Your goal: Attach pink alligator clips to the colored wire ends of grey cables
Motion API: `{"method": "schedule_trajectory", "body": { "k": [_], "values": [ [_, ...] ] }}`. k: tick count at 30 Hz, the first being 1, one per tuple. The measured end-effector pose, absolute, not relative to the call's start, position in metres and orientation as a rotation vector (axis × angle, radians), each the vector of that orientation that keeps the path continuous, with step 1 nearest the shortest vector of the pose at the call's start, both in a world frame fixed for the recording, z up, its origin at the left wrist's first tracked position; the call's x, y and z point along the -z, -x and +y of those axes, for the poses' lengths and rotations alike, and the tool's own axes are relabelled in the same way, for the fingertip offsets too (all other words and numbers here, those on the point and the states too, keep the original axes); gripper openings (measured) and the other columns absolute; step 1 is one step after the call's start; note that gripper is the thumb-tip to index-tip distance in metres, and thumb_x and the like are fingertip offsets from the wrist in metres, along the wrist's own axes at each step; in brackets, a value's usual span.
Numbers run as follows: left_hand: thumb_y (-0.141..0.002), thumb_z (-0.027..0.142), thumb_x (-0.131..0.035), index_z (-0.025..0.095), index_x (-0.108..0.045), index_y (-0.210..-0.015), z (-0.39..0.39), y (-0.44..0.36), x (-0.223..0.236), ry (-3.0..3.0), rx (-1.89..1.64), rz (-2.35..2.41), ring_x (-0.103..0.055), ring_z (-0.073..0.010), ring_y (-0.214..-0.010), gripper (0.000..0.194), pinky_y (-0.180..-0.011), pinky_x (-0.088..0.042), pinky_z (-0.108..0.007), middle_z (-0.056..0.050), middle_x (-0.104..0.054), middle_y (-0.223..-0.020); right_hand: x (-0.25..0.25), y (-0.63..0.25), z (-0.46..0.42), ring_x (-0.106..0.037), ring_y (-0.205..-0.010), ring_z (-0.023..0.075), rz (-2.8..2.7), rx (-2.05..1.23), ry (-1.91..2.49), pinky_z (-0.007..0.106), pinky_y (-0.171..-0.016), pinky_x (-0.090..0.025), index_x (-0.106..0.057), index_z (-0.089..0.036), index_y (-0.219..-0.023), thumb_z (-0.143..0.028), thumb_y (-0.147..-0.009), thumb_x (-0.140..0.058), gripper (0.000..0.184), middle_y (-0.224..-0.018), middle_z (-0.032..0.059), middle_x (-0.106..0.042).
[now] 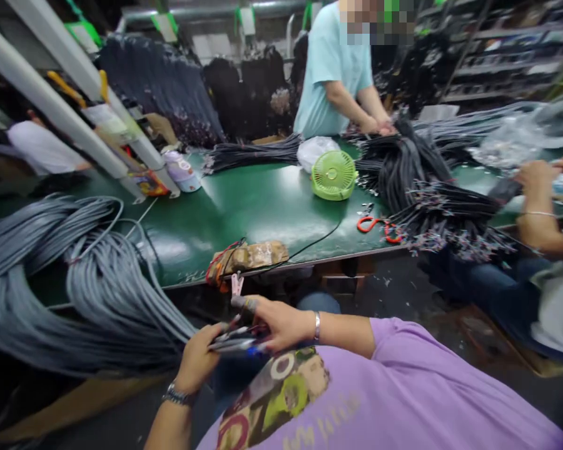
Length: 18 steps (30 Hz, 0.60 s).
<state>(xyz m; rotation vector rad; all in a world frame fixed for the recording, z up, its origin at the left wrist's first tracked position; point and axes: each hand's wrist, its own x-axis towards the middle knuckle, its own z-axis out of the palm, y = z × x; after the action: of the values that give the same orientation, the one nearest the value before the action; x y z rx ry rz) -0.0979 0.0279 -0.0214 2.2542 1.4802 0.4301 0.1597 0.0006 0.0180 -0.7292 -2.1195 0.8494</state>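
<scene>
A large bundle of grey cables (122,294) sweeps from the table's left side toward my lap. My left hand (197,357) is closed round the bundle's narrow end, in front of my body. Beside it, the fingers of my right hand (286,323) are bent in at the cable ends (237,342), where a blue bit shows. Grey wrapping covers one right finger. Just beyond that finger is a pink clip (237,285) by the table's edge. What lies under the right fingers is partly hidden and blurred.
On the green table (225,200) lie a brown taped block (263,253) with wires, a green fan (334,176) and red-handled scissors (378,228). Black cables (403,169) pile up at right. One person stands opposite; another person's hands (539,181) work at right. White posts (94,94) rise at left.
</scene>
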Motion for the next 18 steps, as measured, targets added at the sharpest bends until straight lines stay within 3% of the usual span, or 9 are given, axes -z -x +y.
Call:
{"method": "schedule_trajectory", "body": {
  "k": [2, 4, 7, 10, 13, 18],
  "values": [
    [-0.069, 0.018, -0.05, 0.022, -0.069, -0.085, 0.026, 0.091, 0.018, -2.311, -0.15, 1.517, -0.061, -0.0224, -0.084, 0.026, -0.074, -0.043, -0.03, -0.005, -0.069, -0.082, -0.02, -0.143, -0.002, -0.055, -0.113, 0.0222, -2.058, -1.0, 0.651, 0.03, -0.092, -0.046, -0.031, -0.02, -0.144, -0.038, -0.07, -0.074, 0.087, -0.142, 0.0131, -0.042],
    [-0.071, 0.016, -0.05, 0.022, -0.068, -0.083, 0.023, 0.084, 0.012, -2.326, -0.047, 1.557, -0.06, -0.0222, -0.085, 0.023, -0.073, -0.04, -0.029, -0.005, -0.068, -0.083, -0.021, -0.133, 0.002, -0.058, -0.108, 0.022, -1.954, -1.131, 0.67, 0.032, -0.093, -0.046, -0.044, -0.019, -0.136, -0.039, -0.073, -0.072, 0.072, -0.129, 0.0114, -0.054],
    [-0.071, 0.016, -0.052, 0.022, -0.068, -0.088, 0.015, 0.073, 0.001, -2.306, -0.043, 1.599, -0.061, -0.0232, -0.084, 0.024, -0.071, -0.039, -0.029, -0.006, -0.069, -0.082, -0.02, -0.127, 0.014, -0.062, -0.086, 0.0173, -1.821, -1.368, 0.718, 0.03, -0.081, -0.05, -0.062, -0.015, -0.112, -0.043, -0.08, -0.066, 0.043, -0.097, 0.0066, -0.067],
    [-0.074, 0.024, -0.055, 0.02, -0.066, -0.1, 0.007, 0.055, -0.008, -2.199, -0.154, 1.566, -0.065, -0.0241, -0.082, 0.028, -0.067, -0.041, -0.029, -0.007, -0.071, -0.088, -0.015, -0.123, 0.021, -0.057, -0.071, 0.0131, -1.682, -1.565, 0.756, 0.026, -0.069, -0.05, -0.067, -0.014, -0.095, -0.047, -0.08, -0.064, 0.036, -0.077, 0.0029, -0.065],
    [-0.072, 0.023, -0.058, 0.017, -0.066, -0.096, 0.003, 0.041, -0.011, -2.154, -0.154, 1.588, -0.067, -0.0262, -0.08, 0.026, -0.066, -0.043, -0.03, -0.01, -0.071, -0.085, -0.009, -0.119, 0.02, -0.057, -0.07, 0.0123, -1.532, -1.634, 0.79, 0.026, -0.069, -0.05, -0.066, -0.014, -0.093, -0.048, -0.078, -0.066, 0.037, -0.078, 0.0028, -0.064],
    [-0.078, 0.027, -0.057, 0.019, -0.056, -0.122, 0.002, 0.053, -0.001, -2.057, -0.399, 1.421, -0.067, -0.0262, -0.086, 0.045, -0.073, -0.047, -0.032, -0.008, -0.072, -0.095, -0.005, -0.119, 0.019, -0.059, -0.073, 0.0134, -1.58, -1.748, 0.683, 0.03, -0.075, -0.051, -0.064, -0.014, -0.094, -0.044, -0.072, -0.073, 0.039, -0.083, 0.0035, -0.065]
  ]
}}
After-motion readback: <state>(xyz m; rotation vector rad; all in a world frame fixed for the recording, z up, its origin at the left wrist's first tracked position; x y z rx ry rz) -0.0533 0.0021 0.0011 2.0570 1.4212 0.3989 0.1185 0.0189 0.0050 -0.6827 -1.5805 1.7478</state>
